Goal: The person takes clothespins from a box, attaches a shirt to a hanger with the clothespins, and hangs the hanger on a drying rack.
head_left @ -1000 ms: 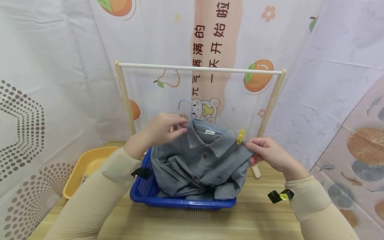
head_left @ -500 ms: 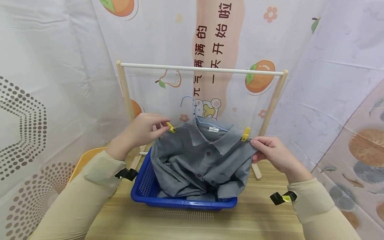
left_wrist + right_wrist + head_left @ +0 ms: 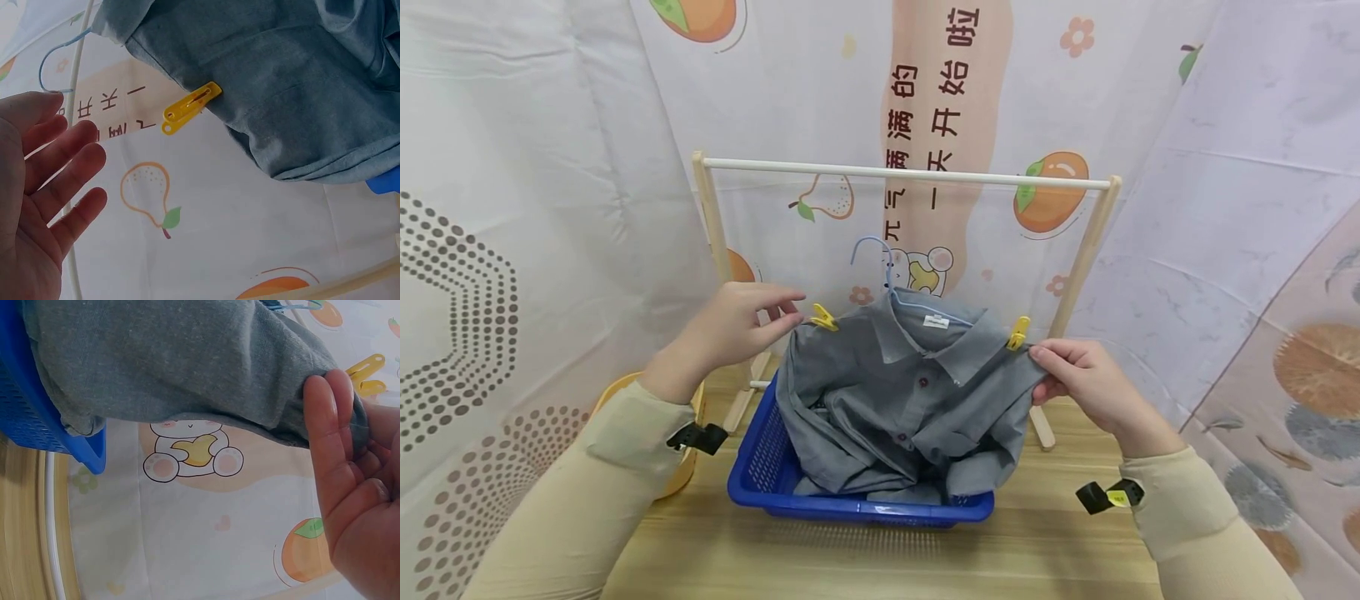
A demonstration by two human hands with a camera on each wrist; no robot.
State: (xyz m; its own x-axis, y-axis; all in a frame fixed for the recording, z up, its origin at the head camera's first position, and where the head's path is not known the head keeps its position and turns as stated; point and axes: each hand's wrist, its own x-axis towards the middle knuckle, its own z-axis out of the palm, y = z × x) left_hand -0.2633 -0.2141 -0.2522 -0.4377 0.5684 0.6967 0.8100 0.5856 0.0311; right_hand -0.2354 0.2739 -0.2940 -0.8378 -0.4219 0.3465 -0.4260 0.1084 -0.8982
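A grey button-up shirt (image 3: 917,408) is on a blue wire hanger (image 3: 891,267), its lower part bunched in a blue basket (image 3: 880,508). One yellow clothespin (image 3: 824,319) bites the shoulder on the left, another yellow clothespin (image 3: 1018,333) the shoulder on the right. My left hand (image 3: 733,329) holds nothing, its fingers loosely bent just beside the left clothespin; the left wrist view shows a gap between them. With thumb and fingers, my right hand (image 3: 1078,379) pinches the shirt by the shoulder beyond the right clothespin. The hanger's lower arms are mostly hidden inside the shirt.
Behind the shirt stands a wooden rack with a white rail (image 3: 902,172) across its top. A yellow bin (image 3: 688,479) sits at the left, partly covered by my left forearm. Printed curtains (image 3: 775,83) surround the wooden table (image 3: 880,567).
My left hand has gone from near the collar out to the left clothespin, then drawn back from it. My right hand keeps its pinch on the shirt, almost still.
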